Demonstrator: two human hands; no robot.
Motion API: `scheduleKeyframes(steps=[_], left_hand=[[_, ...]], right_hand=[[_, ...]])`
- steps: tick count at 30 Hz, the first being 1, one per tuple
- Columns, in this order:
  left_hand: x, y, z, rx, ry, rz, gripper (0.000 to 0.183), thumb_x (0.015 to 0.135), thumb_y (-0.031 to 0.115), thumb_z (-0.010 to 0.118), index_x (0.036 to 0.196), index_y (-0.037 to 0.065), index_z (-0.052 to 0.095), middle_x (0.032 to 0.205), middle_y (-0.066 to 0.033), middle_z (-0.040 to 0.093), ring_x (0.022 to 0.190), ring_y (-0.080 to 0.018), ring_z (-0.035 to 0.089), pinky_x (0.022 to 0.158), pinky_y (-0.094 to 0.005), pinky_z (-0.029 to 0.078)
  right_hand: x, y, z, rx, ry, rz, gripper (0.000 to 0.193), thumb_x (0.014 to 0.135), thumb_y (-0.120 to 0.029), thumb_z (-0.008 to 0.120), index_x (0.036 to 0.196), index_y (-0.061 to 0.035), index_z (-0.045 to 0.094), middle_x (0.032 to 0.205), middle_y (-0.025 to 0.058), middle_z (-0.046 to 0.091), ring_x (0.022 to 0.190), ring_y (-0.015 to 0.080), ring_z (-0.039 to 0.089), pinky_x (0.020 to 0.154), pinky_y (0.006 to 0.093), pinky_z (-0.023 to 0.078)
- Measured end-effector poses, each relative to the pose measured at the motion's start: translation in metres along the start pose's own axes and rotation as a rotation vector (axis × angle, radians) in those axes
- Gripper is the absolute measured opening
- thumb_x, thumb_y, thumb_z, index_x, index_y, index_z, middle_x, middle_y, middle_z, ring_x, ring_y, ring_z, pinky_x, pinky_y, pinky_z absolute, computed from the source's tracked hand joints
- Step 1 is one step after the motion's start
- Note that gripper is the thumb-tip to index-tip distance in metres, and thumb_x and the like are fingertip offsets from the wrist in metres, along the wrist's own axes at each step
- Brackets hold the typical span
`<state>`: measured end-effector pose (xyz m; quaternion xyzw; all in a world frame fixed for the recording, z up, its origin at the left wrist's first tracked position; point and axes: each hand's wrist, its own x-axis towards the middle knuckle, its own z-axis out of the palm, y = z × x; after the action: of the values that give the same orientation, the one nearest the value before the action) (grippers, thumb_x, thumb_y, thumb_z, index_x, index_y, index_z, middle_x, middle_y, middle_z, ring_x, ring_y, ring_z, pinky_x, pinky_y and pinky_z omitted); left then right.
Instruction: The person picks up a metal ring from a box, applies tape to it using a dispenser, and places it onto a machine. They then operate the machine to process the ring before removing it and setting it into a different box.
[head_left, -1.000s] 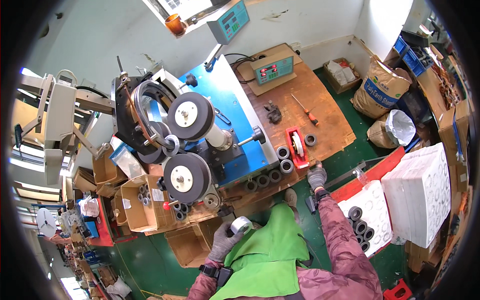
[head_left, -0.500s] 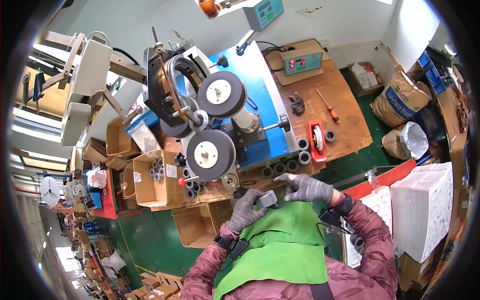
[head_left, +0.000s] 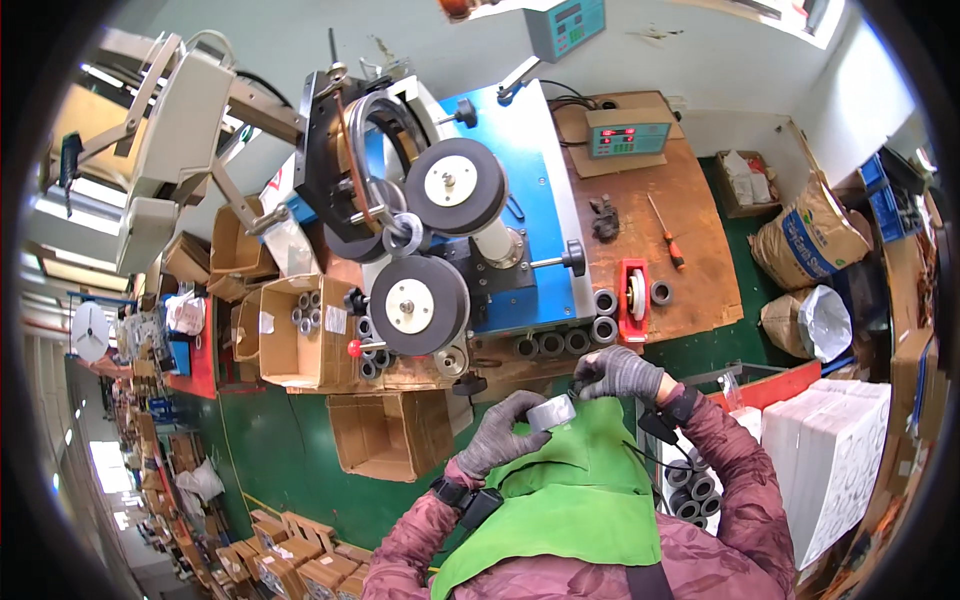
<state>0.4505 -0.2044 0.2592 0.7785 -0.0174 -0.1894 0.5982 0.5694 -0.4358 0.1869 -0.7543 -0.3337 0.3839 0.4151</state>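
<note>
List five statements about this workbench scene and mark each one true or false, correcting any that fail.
1. The left hand grips a light grey cylinder. True.
2. The right hand is bare. False: the right hand wears a grey glove.
3. The tape dispenser stands on the floor. False: the red tape dispenser is on the brown tabletop.
4. A screwdriver with an orange and black handle lies to the right of the blue machine base. True.
5. The apron is blue. False: the apron is bright green.
</note>
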Motion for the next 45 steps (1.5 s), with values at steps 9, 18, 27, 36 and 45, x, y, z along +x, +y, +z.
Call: scheduleKeyframes(steps=[9,18,27,36,45], left_hand=[[-0.007,-0.008,-0.007,-0.141,0.108,-0.124,0.045,0.073,0.022,0.073,0.108,0.002,0.053,0.094,-0.005,0.059,0.088,-0.0112,0.054,0.079,-0.0275,0.046],[-0.052,-0.03,-0.084,-0.313,0.044,-0.113,0.048,0.075,0.03,0.074,0.107,0.002,0.052,0.096,-0.003,0.056,0.088,-0.0095,0.052,0.079,-0.0264,0.045],[-0.123,-0.117,-0.244,-0.877,0.29,-0.181,0.049,0.074,0.02,0.072,0.115,0.004,0.052,0.107,-0.003,0.057,0.095,-0.0126,0.055,0.082,-0.0265,0.047],[-0.131,-0.331,-0.451,-0.297,0.712,0.011,0.031,0.081,0.011,0.061,0.108,-0.001,0.052,0.108,-0.0145,0.052,0.096,-0.0276,0.056,0.078,-0.0442,0.053],[-0.106,-0.479,-0.599,0.371,0.944,-1.124,0.023,0.084,0.025,0.058,0.092,0.004,0.06,0.081,-0.0091,0.062,0.066,-0.0228,0.062,0.061,-0.0335,0.049]], right_hand=[[0.005,-0.109,0.003,-0.39,0.292,-0.469,0.042,0.066,-0.024,0.07,0.104,-0.0084,0.058,0.093,0.0092,0.059,0.08,0.0285,0.058,0.068,0.0374,0.048],[0.068,-0.169,0.077,-0.455,0.609,-0.518,0.049,0.061,-0.015,0.067,0.109,-0.0072,0.056,0.092,0.0101,0.062,0.071,0.0279,0.058,0.064,0.0365,0.049],[0.074,-0.148,0.14,-0.216,0.382,0.063,0.039,0.072,-0.023,0.071,0.105,-0.0044,0.059,0.093,0.0158,0.063,0.085,0.0278,0.062,0.075,0.0342,0.05],[-0.004,-0.025,0.231,-0.047,0.494,0.633,0.017,0.076,-0.01,0.065,0.09,-0.0007,0.062,0.074,0.0063,0.064,0.066,0.011,0.057,0.062,0.0273,0.048],[0.002,-0.142,0.221,0.055,0.307,0.986,0.027,0.083,-0.028,0.061,0.102,-0.008,0.059,0.127,0.0292,0.032,0.119,0.0437,0.022,0.1,0.0373,0.024]])
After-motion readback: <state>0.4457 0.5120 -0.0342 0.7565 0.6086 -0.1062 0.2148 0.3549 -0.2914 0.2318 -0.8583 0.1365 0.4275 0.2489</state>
